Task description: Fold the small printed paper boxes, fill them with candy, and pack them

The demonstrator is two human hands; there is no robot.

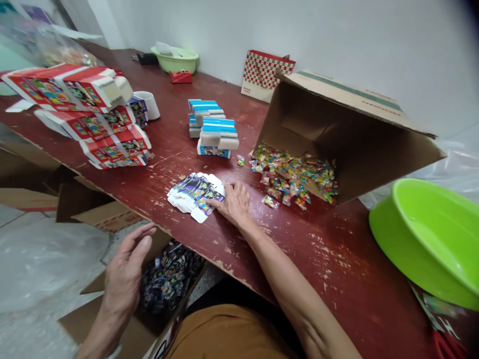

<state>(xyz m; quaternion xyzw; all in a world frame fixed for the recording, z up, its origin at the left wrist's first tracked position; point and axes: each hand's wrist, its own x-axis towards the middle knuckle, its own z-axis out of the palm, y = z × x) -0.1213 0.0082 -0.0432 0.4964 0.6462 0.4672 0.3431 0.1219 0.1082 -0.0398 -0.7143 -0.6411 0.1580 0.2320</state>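
My right hand (234,202) rests on the red table (318,259), fingers curled down onto a small stack of flat dark printed box blanks (194,194). My left hand (127,264) hovers below the table edge, fingers stretched out and empty, above a floor carton (123,331) filled with dark printed packs (168,276). A pile of small colourful wrapped candies (295,177) spills from a tipped cardboard box (348,134) just right of my right hand.
Stacks of blue-and-white folded boxes (215,129) stand mid-table. Red printed box stacks (93,114) sit at left. A bright green basin (430,234) is at right. A pale green bowl (175,59), red tape dispenser (181,76) and checkered bag (264,72) line the wall.
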